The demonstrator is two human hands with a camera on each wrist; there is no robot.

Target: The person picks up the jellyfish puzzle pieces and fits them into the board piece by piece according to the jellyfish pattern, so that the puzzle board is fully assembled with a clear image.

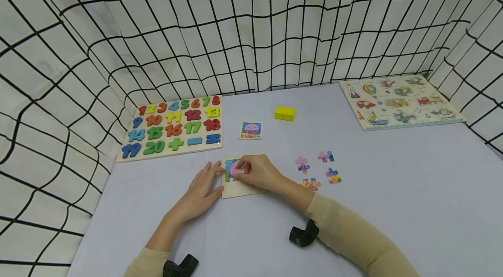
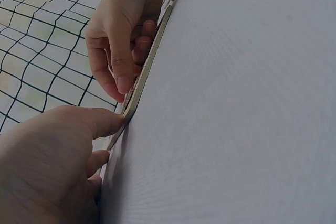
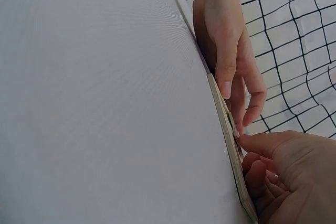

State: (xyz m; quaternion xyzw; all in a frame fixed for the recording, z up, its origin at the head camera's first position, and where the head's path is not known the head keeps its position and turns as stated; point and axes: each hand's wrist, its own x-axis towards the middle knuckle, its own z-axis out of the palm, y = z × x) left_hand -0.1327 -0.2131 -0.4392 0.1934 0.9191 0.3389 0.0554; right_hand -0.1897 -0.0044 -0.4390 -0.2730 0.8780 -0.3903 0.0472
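Observation:
A small wooden puzzle board (image 1: 239,189) lies on the table, with a blue, green and pink picture in its upper left part. My left hand (image 1: 201,194) rests at its left edge, fingers extended, thumb touching the lower left side and fingertips by the upper left. From the right, my right hand (image 1: 259,172) reaches over the board and pinches a pink puzzle piece (image 1: 233,169) between thumb and index finger, low against the surface. Both wrist views show the board edge-on, its thin edge (image 3: 231,140) beside the right thumb; the piece is mostly hidden there.
Loose puzzle pieces (image 1: 302,164) lie right of the board. Behind it are a picture card (image 1: 250,130) and a yellow block (image 1: 284,113). A number board (image 1: 173,130) stands left, a vehicle puzzle board (image 1: 401,102) far right. Black netting (image 1: 255,28) bounds the table.

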